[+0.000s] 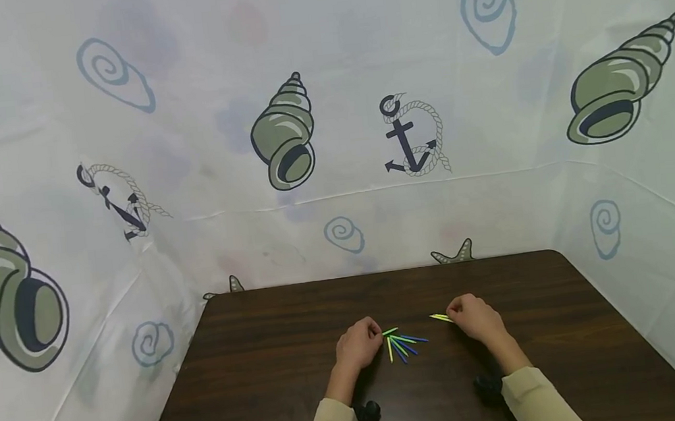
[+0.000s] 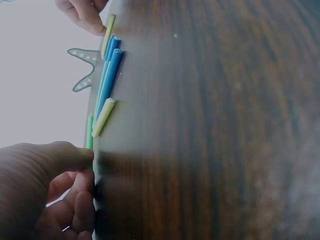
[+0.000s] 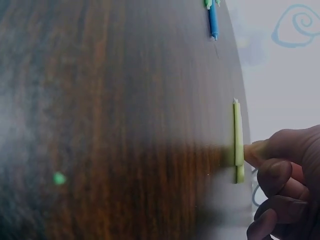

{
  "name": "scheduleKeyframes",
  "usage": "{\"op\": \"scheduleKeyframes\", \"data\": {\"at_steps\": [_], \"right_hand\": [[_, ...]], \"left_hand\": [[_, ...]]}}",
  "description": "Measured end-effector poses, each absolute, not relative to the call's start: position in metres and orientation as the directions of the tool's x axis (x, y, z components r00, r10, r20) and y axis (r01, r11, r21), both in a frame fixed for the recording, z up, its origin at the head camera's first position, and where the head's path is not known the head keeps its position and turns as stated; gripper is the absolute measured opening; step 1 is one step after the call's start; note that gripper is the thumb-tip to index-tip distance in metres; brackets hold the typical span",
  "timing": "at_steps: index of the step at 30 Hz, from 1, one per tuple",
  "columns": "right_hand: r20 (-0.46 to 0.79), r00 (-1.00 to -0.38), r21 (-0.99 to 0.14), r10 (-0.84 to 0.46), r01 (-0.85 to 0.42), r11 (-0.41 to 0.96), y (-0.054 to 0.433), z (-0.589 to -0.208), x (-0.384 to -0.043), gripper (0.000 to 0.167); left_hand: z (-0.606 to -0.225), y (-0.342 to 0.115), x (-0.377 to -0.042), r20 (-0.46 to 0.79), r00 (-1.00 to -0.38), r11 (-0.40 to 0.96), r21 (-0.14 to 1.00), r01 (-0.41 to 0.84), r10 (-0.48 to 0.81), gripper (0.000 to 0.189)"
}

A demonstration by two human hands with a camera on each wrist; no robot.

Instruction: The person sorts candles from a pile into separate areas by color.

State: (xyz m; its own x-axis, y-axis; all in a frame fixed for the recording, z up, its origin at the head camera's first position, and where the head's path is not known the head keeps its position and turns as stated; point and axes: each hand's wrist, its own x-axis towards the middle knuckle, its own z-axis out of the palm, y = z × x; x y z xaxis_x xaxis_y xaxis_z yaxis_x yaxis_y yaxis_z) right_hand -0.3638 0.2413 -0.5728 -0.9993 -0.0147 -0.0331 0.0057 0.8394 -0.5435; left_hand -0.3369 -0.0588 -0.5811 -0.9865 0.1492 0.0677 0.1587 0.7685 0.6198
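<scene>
In the head view my left hand (image 1: 359, 344) is at the hub of a fan of short thin sticks, blue, green and yellow. It pinches the end of a green stick (image 2: 90, 131) between thumb and finger, seen in the left wrist view. Beside that stick lie a yellow stick (image 2: 103, 118) and a blue stick (image 2: 115, 67) of the fan. Farther right, my right hand (image 1: 477, 317) holds two yellow sticks (image 1: 441, 318) at its fingertips. The right wrist view has those yellow sticks (image 3: 238, 135) lying side by side, slightly offset, with the other fingers curled.
The sticks lie on a dark wood-grain table (image 1: 256, 381) with rounded far corners. A white cloth (image 1: 353, 53) printed with shells and anchors hangs behind and along the sides. A small green spot (image 3: 59, 178) shows on the tabletop in the right wrist view.
</scene>
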Motion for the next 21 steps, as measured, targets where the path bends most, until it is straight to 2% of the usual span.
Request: {"op": "scheduleKeyframes", "data": {"at_steps": [5,10,16,21], "right_hand": [[-0.018,-1.000,-0.558,-0.015,-0.003,0.830,0.240,-0.574,-0.363,0.024],[-0.006,-1.000,-0.574,-0.022,-0.015,0.819,0.237,-0.577,-0.358,0.026],[0.033,-0.999,-0.578,-0.022,-0.037,0.815,0.231,-0.575,-0.354,0.023],[0.016,-1.000,-0.594,-0.020,-0.025,0.804,0.228,-0.575,-0.352,0.020]], "left_hand": [[-0.589,-0.062,-0.341,0.119,-0.982,0.739,0.647,0.189,0.147,0.006],[-0.586,-0.063,-0.345,0.057,-0.992,0.735,0.667,0.124,0.116,0.008],[-0.585,-0.067,-0.355,0.069,-0.995,0.741,0.664,0.100,0.073,0.009],[-0.581,-0.071,-0.361,0.066,-0.996,0.741,0.666,0.087,0.058,0.008]]}}
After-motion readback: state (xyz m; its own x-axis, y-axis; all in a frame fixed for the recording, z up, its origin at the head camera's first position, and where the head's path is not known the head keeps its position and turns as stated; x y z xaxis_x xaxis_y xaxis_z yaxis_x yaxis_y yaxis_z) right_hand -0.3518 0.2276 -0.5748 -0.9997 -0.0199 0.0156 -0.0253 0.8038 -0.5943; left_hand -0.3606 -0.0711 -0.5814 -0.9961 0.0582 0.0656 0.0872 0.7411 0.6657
